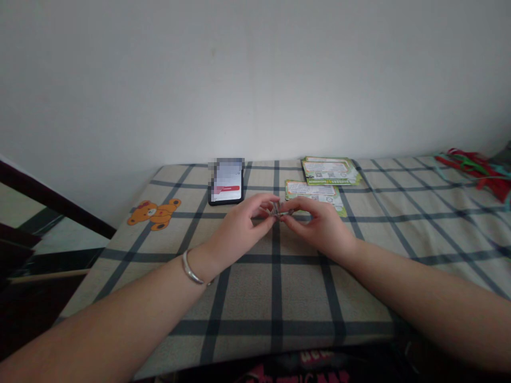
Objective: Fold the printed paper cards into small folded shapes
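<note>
Over the middle of the table, my left hand (255, 215) and my right hand (313, 218) meet fingertip to fingertip. Between them is a small grey, metallic-looking piece (276, 209), too small to identify. The thumb and fingers of each hand are pinched on it, so both hands are closed. Just behind my right hand lies a green and white printed card (313, 190), partly hidden by that hand. A silver bangle (190, 268) circles my left wrist.
A phone (226, 183) with a lit screen lies behind my left hand. A stack of printed cards (331, 171) sits near the wall. Farther left is a flat bear figure (155, 214). Red and green fabric-like strips (479, 167) lie at far right on the checked cloth (247, 298).
</note>
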### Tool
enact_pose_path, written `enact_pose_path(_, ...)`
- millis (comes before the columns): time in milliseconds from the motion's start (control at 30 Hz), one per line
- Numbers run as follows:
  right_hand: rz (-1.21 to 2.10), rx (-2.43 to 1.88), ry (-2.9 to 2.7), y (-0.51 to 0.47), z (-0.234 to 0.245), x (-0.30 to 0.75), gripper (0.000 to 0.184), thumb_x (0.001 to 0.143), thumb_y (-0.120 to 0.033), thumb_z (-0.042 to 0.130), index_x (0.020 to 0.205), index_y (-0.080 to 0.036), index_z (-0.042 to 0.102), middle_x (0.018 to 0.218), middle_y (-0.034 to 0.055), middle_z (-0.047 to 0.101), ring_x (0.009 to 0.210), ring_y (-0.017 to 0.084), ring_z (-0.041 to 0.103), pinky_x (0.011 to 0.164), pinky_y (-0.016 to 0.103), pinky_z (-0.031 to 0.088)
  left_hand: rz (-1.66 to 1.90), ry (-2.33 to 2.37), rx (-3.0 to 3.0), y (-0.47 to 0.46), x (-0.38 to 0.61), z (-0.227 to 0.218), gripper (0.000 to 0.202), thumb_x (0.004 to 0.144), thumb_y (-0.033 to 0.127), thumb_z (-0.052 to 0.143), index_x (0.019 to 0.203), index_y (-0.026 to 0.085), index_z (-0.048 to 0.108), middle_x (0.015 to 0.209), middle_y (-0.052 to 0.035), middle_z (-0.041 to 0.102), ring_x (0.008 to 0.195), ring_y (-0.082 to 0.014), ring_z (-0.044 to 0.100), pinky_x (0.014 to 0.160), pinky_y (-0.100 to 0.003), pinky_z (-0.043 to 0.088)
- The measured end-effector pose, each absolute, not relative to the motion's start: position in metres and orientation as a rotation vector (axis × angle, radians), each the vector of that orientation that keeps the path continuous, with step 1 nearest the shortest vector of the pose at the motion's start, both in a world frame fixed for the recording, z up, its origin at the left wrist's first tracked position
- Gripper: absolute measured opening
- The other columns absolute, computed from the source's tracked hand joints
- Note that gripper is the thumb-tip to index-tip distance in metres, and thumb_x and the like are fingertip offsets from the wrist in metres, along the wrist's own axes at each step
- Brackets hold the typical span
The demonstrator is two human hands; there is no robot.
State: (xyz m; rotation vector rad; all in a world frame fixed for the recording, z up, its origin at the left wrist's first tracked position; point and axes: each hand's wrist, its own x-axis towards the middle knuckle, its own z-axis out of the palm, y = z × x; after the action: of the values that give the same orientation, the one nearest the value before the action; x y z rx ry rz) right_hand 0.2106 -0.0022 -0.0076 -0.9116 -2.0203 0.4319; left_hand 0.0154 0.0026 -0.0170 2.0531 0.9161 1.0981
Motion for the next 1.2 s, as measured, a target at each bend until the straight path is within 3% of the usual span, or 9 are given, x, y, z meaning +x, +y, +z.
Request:
enact_pose_path(200, 0.481, -0.713, -2.110, 0.004, -0.006, 0.214, 0.004, 0.085, -0.021, 0.063, 0.086, -0.023, 0.068, 0.103, 0.0032, 0.071, 0.101, 0.018, 0.064, 0.092, 0.038, 0.049, 1.083, 0.938, 1.989, 0.003, 0.013, -0.015, 0.017, 0.092, 0.024, 0.050, 0.109, 0.020, 0.053, 0.104, -0.0034, 0.062, 0.088, -0.0128, 0.063, 0.079, -0.028, 0.055)
enact_pose_path(400, 0.479, -0.675, -2.118, 0.007, -0.011, 0.215, 0.003, 0.083, -0.024, 0.067, 0.082, -0.022, 0.070, 0.122, 0.0073, 0.060, 0.105, 0.018, 0.061, 0.094, 0.039, 0.049, 1.087, 0.891, 1.911, 0.008, 0.013, -0.018, 0.017, 0.088, 0.020, 0.055, 0.105, 0.018, 0.057, 0.097, -0.0030, 0.065, 0.088, -0.0136, 0.065, 0.082, -0.030, 0.054)
enact_pose_path(600, 0.442, -0.757, -2.122, 0.003, -0.005, 0.214, 0.002, 0.082, -0.021, 0.066, 0.083, -0.022, 0.068, 0.106, 0.0059, 0.066, 0.103, 0.020, 0.061, 0.093, 0.040, 0.048, 1.118, 1.020, 1.850, 0.005, 0.014, -0.010, 0.013, 0.083, 0.023, 0.062, 0.093, 0.015, 0.061, 0.086, -0.0029, 0.068, 0.076, -0.0136, 0.066, 0.073, -0.029, 0.056)
enact_pose_path(833, 0.585, -0.896, -2.017, 0.002, -0.005, 0.211, 0.004, 0.082, -0.023, 0.065, 0.078, -0.020, 0.065, 0.082, 0.0024, 0.070, 0.080, 0.016, 0.064, 0.076, 0.032, 0.050, 1.090, 0.968, 1.912, 0.000, 0.016, -0.008, 0.010, 0.084, 0.022, 0.062, 0.092, 0.016, 0.063, 0.087, -0.0023, 0.069, 0.078, -0.0125, 0.066, 0.075, -0.027, 0.056)
enact_pose_path(1200, 0.876, -0.937, -1.822, 0.006, -0.011, 0.208, 0.009, 0.077, -0.028, 0.069, 0.074, -0.020, 0.067, 0.076, 0.0022, 0.072, 0.073, 0.016, 0.067, 0.071, 0.031, 0.054, 1.112, 0.882, 1.942, -0.002, 0.017, -0.012, 0.015, 0.086, 0.023, 0.062, 0.100, 0.017, 0.062, 0.096, -0.0033, 0.069, 0.086, -0.0139, 0.067, 0.080, -0.029, 0.057)
